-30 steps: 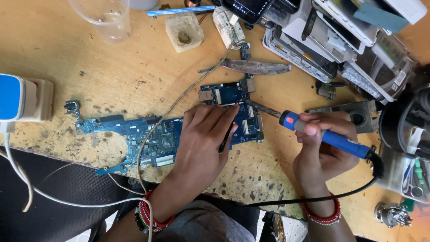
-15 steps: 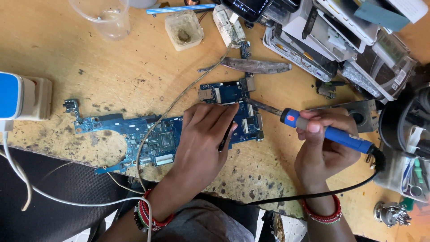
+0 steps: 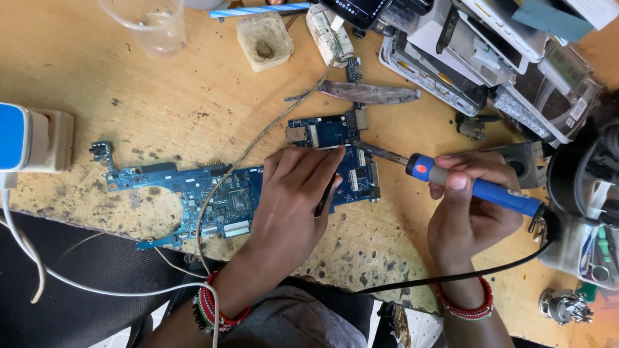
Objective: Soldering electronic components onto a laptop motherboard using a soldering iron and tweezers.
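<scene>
So we've got a blue circuit board (image 3: 193,193) lying flat on the scuffed wooden tabletop (image 3: 161,109), stretched out left to right near the front edge. Our left hand (image 3: 293,200) rests palm-down on the middle of the board, fingers (image 3: 322,161) stretched forward and pinching what looks like a thin dark tool (image 3: 325,196), maybe tweezers, hard to tell from this angle. Our right hand (image 3: 467,206) is wrapped tight around the blue handle of a soldering iron (image 3: 451,180), with its metal tip angled left and touching the board's upper right part, just beside the left fingertips. The iron's black cord (image 3: 451,277) runs back under the right wrist. A thin wire (image 3: 258,138) crosses the board. Behind it sit a small flux pot (image 3: 263,40), a clear plastic cup (image 3: 151,26) and a pile of stacked parts (image 3: 490,51) at the far right.
</scene>
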